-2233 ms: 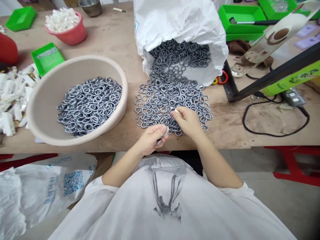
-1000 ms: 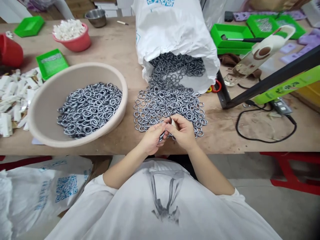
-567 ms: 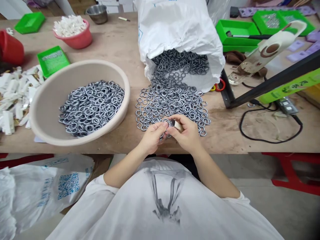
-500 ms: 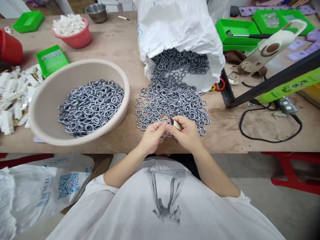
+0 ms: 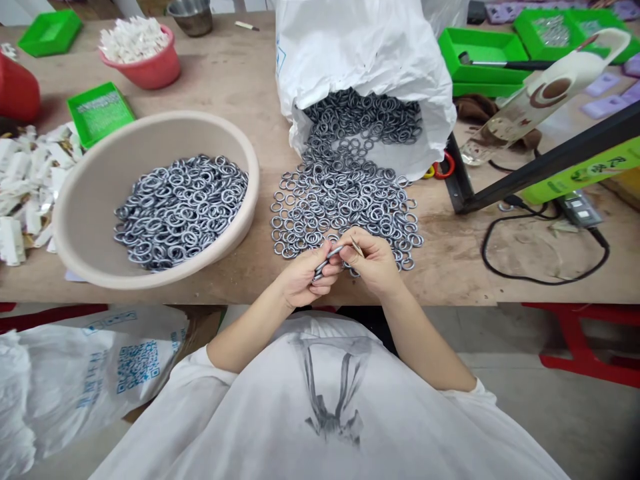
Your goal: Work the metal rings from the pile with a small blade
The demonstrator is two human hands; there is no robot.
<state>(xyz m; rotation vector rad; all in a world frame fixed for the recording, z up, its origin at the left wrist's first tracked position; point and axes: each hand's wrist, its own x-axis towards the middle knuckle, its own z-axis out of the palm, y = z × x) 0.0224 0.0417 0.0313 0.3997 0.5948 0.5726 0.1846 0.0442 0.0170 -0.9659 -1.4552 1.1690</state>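
My left hand [image 5: 306, 275] is closed around a few grey rings [image 5: 320, 272], with one ring tilted up at the fingertips. Close beside it, my right hand [image 5: 373, 263] is closed on a small, thin blade-like tool [image 5: 357, 247], seen nearly edge-on; its fingertips meet the tilted ring. Both hands are over the near edge of a spread pile of grey rings [image 5: 345, 200] on the table. Behind the pile, a white sack [image 5: 360, 47] lies with its mouth toward me, rings spilling out of it. A wide beige basin [image 5: 85, 220] at left holds many more rings.
White pieces [image 5: 30, 173] are heaped left of the basin. Behind are a red bowl [image 5: 155, 72] of white parts, green trays [image 5: 95, 133] and a metal bowl [image 5: 193, 19]. On the right stand a black metal frame [image 5: 500, 190], a clear bottle [image 5: 530, 100] and a cable [image 5: 487, 263].
My hands have moved slightly apart, and the rings in my left hand now show. The tool in my right hand has turned from its broad side to nearly edge-on. The view has shifted slightly.
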